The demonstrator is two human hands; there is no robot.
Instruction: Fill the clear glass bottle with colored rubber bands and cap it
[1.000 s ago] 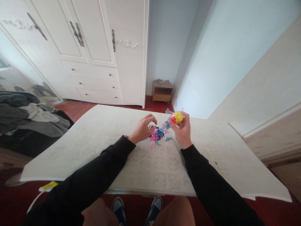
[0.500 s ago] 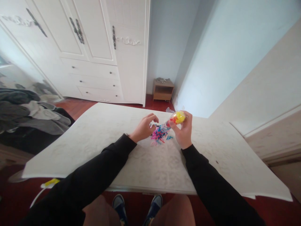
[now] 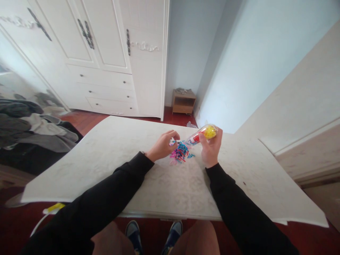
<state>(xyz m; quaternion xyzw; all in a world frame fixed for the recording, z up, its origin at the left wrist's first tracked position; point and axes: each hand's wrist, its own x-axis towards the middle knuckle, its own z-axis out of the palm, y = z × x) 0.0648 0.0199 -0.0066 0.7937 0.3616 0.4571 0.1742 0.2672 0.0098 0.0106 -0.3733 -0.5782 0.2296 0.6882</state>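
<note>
My right hand (image 3: 211,150) is wrapped round a clear plastic bottle (image 3: 197,135). The bottle lies tilted, its narrow end low and to the left over a pile of small colourful strip-like pieces (image 3: 181,151). Yellow pieces (image 3: 210,132) fill its wide end, with red and blue ones nearer the narrow end. The pile is pink, blue, red and dark; the pieces are too small to name exactly. At the pile's left edge rests my left hand (image 3: 164,144), fingers curved and thumb apart from the index finger, with nothing visibly gripped.
The pile lies on a white table (image 3: 170,191) with a stained top. Beyond it stand a white wardrobe (image 3: 106,78) and a small wooden nightstand (image 3: 183,102). Clothes (image 3: 39,127) are heaped at the left. A yellow-and-white plug (image 3: 54,208) hangs by the near left edge.
The bottle has moved up and right, away from the pile, with my right hand. More blue and red pieces lie on the pile. My left hand has hardly moved.
</note>
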